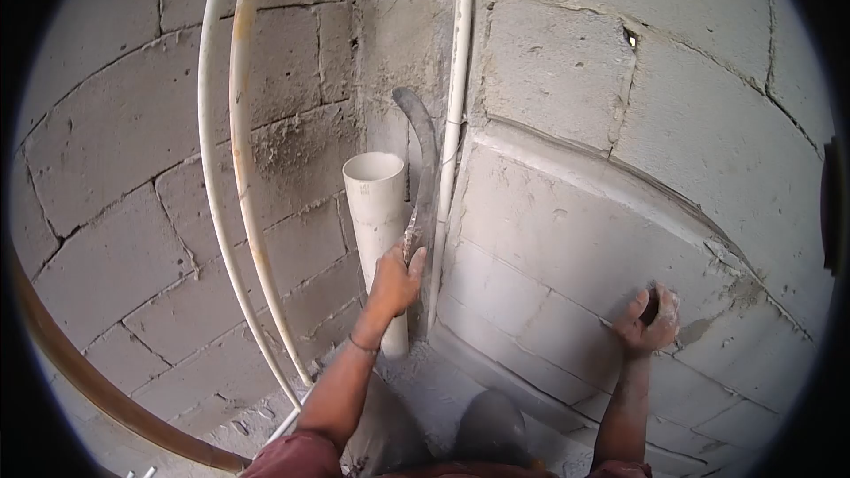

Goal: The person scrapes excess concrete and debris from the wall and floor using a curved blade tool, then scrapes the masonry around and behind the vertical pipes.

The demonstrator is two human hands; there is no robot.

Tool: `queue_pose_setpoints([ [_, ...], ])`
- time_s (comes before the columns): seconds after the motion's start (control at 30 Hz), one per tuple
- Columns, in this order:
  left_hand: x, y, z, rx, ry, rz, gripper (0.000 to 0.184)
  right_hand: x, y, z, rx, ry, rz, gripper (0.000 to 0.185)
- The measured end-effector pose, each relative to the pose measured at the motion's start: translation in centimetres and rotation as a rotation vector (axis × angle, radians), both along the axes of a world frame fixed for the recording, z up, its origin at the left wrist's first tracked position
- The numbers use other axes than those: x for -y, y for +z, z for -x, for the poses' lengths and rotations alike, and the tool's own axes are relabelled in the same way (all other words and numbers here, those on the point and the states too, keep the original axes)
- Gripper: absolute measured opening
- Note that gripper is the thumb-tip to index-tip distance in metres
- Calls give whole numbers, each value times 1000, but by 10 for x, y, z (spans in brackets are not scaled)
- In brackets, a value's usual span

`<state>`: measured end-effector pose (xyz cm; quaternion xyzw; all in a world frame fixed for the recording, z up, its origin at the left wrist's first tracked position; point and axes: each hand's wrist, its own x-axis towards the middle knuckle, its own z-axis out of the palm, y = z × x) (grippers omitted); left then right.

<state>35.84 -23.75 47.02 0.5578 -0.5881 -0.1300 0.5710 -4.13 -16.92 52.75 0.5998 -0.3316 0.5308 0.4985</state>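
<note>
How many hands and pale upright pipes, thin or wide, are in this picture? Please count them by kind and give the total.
Thin pale upright pipes: 3
Wide open-topped pipe: 1
Hands, the left hand and the right hand: 2
Total: 6

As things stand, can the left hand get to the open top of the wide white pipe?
Probably yes: the left hand is lower, near the pipe, and nothing visible covers its opening. The dark curved piece stands nearby; whether the hand grips it is unclear.
</note>
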Motion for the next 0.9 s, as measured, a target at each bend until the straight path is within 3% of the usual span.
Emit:
queue_pose_setpoints([
  [0.03,0,-2,-3,83,-54,-103,31,-4,1,1,12,12,-24,26],
  [0.13,-19,16,-1,108,14,-63,32,-5,5,-2,-18,-51,4,27],
  [0.27,-13,29,-1,-6,55,26,32,0,3,-5,-35,-4,23,27],
  [0.33,-4,28,-10,232,-15,-140,33,-4,3,-5,-21,-137,27,28],
  [0.47,-10,24,2,8,8,91,33,1,-2,3,-17,-82,3,28],
  [0.63,-7,23,0,91,-16,-141,33,0,-1,-2,-1,-115,11,25],
  [0.7,-10,33,-2,110,-22,-146,33,1,-1,-1,-5,-98,17,26],
  [0.77,-16,31,4,8,-21,18,32,2,-1,0,-17,-81,2,26],
  [0.9,-2,22,2,108,11,-33,33,0,-3,-5,24,-83,-7,27],
])
